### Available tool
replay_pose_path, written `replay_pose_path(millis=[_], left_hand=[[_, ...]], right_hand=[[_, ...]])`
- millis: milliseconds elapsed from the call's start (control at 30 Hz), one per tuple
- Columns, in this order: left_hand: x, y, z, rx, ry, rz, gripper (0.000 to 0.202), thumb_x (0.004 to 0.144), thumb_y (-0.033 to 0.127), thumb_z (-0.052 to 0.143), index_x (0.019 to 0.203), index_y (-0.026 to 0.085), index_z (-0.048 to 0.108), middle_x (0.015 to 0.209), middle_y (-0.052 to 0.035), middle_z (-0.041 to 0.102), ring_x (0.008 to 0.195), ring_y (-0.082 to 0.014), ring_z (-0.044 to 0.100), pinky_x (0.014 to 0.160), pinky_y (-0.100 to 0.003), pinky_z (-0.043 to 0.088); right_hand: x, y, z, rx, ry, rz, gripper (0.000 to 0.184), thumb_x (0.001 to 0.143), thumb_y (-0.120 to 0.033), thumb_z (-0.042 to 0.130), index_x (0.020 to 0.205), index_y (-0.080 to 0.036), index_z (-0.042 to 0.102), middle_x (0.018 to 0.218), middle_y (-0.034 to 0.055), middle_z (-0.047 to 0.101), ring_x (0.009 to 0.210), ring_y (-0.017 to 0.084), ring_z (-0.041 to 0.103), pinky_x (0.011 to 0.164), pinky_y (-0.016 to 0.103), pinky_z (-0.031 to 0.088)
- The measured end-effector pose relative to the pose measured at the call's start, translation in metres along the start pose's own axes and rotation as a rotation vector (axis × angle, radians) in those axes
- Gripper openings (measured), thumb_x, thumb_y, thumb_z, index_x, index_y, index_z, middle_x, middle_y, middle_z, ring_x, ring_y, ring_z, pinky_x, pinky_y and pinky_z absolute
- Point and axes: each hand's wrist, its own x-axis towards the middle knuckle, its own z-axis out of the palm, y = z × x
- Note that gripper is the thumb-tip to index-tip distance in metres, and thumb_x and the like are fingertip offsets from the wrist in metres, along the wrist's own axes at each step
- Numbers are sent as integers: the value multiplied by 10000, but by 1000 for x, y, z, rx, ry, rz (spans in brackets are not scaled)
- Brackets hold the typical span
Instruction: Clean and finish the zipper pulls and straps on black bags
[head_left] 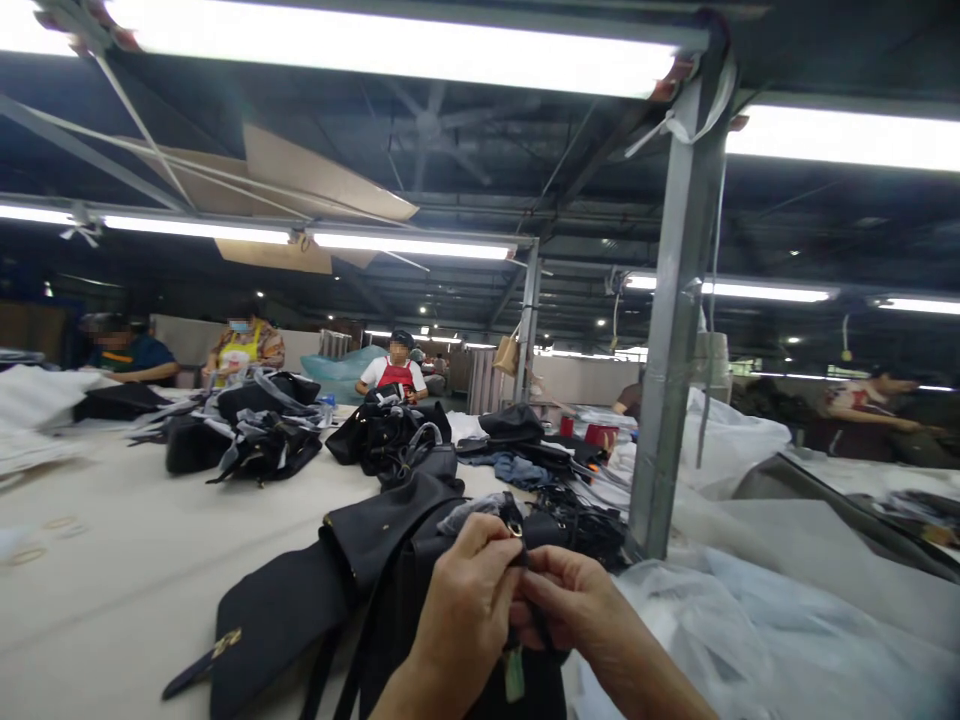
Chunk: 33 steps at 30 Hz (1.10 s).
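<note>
A black bag point(405, 600) lies on the table in front of me, its flap point(277, 610) with gold-coloured hardware spread out to the left. Above the bag's right side, my left hand point(469, 595) pinches a black strap point(534, 550) next to a gold-coloured ring point(514, 529). My right hand point(570, 600) is closed on the same strap, close beside the left fingertips. Fingers cover much of the strap between them. A small pale green tag point(514, 675) hangs beneath the hands.
Piles of black bags point(274, 440) stand farther back on the white table point(97, 590). A metal post point(664, 330) rises on the right, near clear plastic sheeting point(750, 630). Across the table sits a person in a red apron point(397, 375); other people work farther off.
</note>
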Motion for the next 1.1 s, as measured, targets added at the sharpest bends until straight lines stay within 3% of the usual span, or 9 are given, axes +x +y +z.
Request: replay_pose_path(millis=[100, 233, 300, 367, 533, 667, 767, 867, 1100], left_hand=[[-12, 3, 11, -147, 85, -140, 181, 795, 81, 590, 866, 173, 728, 919, -71, 642, 867, -187, 636, 768, -259, 527], [-12, 5, 22, -419, 287, -494, 83, 763, 173, 616, 789, 177, 695, 836, -57, 671, 768, -190, 667, 682, -272, 546], [-9, 7, 21, -580, 314, -684, 204, 708, 200, 664, 910, 169, 666, 732, -22, 669, 654, -176, 658, 616, -271, 548], [-6, 8, 16, -667, 268, -781, 339, 658, 217, 697, 988, 153, 654, 683, 3, 658, 606, -161, 645, 595, -267, 552], [-2, 6, -2, -578, 23, -884, 181, 650, 291, 674, 739, 134, 656, 640, -12, 649, 553, -146, 632, 493, -226, 512], [-2, 0, -6, -536, -59, -950, 206, 649, 332, 661, 732, 147, 623, 678, -26, 654, 616, -177, 663, 440, -208, 474], [-3, -3, -5, -573, -96, -940, 207, 651, 341, 652, 708, 147, 608, 677, -31, 642, 662, -189, 670, 404, -179, 405], [-4, -4, -6, -645, -111, -938, 213, 650, 344, 664, 688, 143, 604, 626, -18, 619, 591, -145, 621, 377, -162, 293], [-5, -1, -6, -632, -69, -986, 185, 574, 302, 683, 591, 142, 591, 538, 6, 580, 433, -55, 387, 411, -191, 203]], right_hand=[[-2, 5, -6, -50, -2, 6, 430, 629, -521, 807, 744, -146, 632, 545, -16, 641, 469, 97, 572, 471, 210, 427], [-4, 4, -12, -138, 5, -10, 353, 639, -429, 791, 802, -138, 677, 672, 6, 681, 596, 102, 588, 575, 221, 450], [-6, 2, -15, -226, 51, -24, 294, 640, -396, 765, 764, -144, 678, 677, 1, 665, 619, 110, 566, 571, 222, 436], [-8, -1, -17, -316, 75, -45, 241, 648, -369, 736, 730, -150, 675, 640, -18, 621, 608, 112, 530, 548, 223, 410], [-13, -4, -16, -362, 4, -64, 90, 665, -237, 645, 707, -162, 669, 655, -22, 609, 621, 120, 520, 552, 233, 401], [-10, 2, -10, -326, 19, -84, 45, 637, -215, 638, 665, -180, 634, 590, -43, 581, 562, 104, 505, 512, 215, 380], [-4, 10, -7, -323, 55, -130, 58, 627, -225, 630, 631, -183, 592, 527, -62, 527, 505, 89, 454, 480, 208, 343], [2, 17, -5, -322, 80, -152, 102, 640, -254, 632, 623, -183, 561, 529, -64, 507, 504, 87, 432, 466, 205, 325], [0, 16, 3, -258, 119, -129, 307, 648, -414, 763, 631, -161, 591, 554, -42, 553, 532, 89, 449, 472, 194, 334]])
